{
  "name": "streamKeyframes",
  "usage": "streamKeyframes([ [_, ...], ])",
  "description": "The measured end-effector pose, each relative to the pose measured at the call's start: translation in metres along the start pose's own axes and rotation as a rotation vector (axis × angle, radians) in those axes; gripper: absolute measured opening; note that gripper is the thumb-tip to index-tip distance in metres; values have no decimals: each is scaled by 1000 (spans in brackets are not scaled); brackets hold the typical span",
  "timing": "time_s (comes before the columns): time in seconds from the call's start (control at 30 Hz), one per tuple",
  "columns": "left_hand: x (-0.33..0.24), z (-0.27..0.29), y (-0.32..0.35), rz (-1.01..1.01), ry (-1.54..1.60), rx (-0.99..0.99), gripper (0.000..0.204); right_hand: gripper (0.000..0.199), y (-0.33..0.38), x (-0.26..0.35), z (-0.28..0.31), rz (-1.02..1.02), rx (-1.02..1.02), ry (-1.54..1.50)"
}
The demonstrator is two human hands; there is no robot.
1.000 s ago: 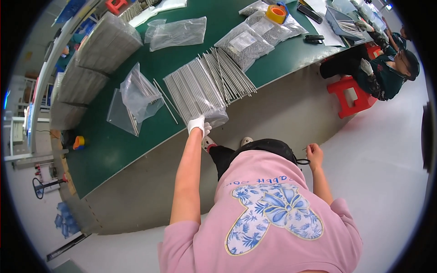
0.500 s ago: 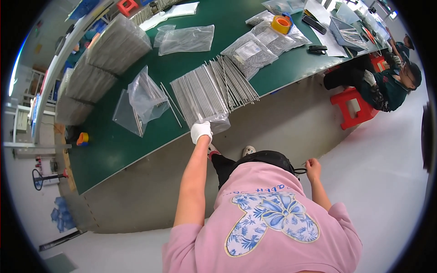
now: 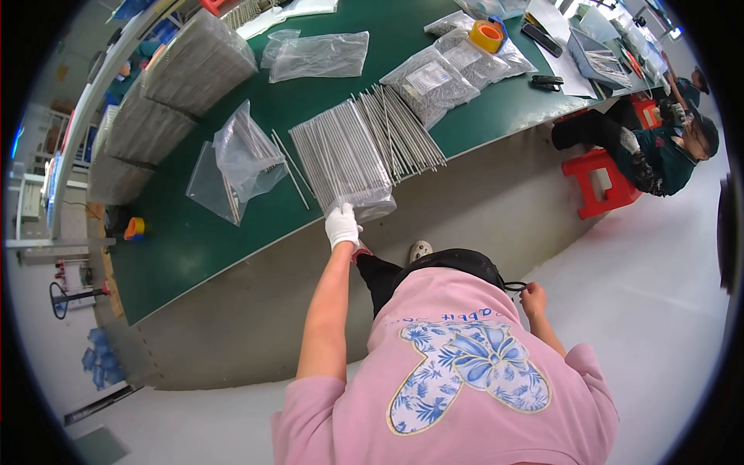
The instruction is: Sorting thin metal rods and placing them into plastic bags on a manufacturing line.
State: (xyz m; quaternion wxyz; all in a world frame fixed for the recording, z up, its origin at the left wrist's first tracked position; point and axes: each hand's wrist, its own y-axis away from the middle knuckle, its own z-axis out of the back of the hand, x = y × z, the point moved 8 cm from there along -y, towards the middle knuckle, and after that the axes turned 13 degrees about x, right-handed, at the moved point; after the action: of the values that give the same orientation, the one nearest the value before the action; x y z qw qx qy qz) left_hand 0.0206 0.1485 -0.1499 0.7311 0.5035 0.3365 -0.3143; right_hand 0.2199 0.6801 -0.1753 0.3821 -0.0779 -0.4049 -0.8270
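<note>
My left hand (image 3: pixel 342 225), in a white glove, is at the table's front edge, its fingers closed on the near edge of a clear plastic bag (image 3: pixel 376 206). In that bag lies a flat row of thin metal rods (image 3: pixel 339 151), side by side. Loose metal rods (image 3: pixel 399 132) fan out against its right side, some crossing others. Down beside my waist, my bare right hand (image 3: pixel 532 299) has its fingers curled together next to a black cord loop (image 3: pixel 513 287). What its fingertips hold, if anything, is too small to make out.
Left of the row lie several rods (image 3: pixel 291 170) and clear bags with rods (image 3: pixel 246 151). Wrapped grey stacks (image 3: pixel 198 66) stand at the far left. Filled bags (image 3: pixel 430 85), orange tape (image 3: pixel 487 36) and a black stapler (image 3: pixel 546 82) lie right. A person sits on a red stool (image 3: pixel 601 182).
My left hand stays at the bag's near edge, its fingers now reaching slightly further over it. My right hand has dropped slightly, closer to the black cord. The view has shifted a little.
</note>
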Motion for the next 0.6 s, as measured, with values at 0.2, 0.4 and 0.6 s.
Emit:
streamKeyframes([
  [0.2,33,-13,39,33,232,64,25,18,-6,-4,0,-44,4,-39],
  [0.4,33,-22,21,360,529,388,21,18,-13,9,3,-32,7,25],
  [0.6,36,-25,-7,304,747,465,30,17,-17,30,-1,34,3,-5],
])
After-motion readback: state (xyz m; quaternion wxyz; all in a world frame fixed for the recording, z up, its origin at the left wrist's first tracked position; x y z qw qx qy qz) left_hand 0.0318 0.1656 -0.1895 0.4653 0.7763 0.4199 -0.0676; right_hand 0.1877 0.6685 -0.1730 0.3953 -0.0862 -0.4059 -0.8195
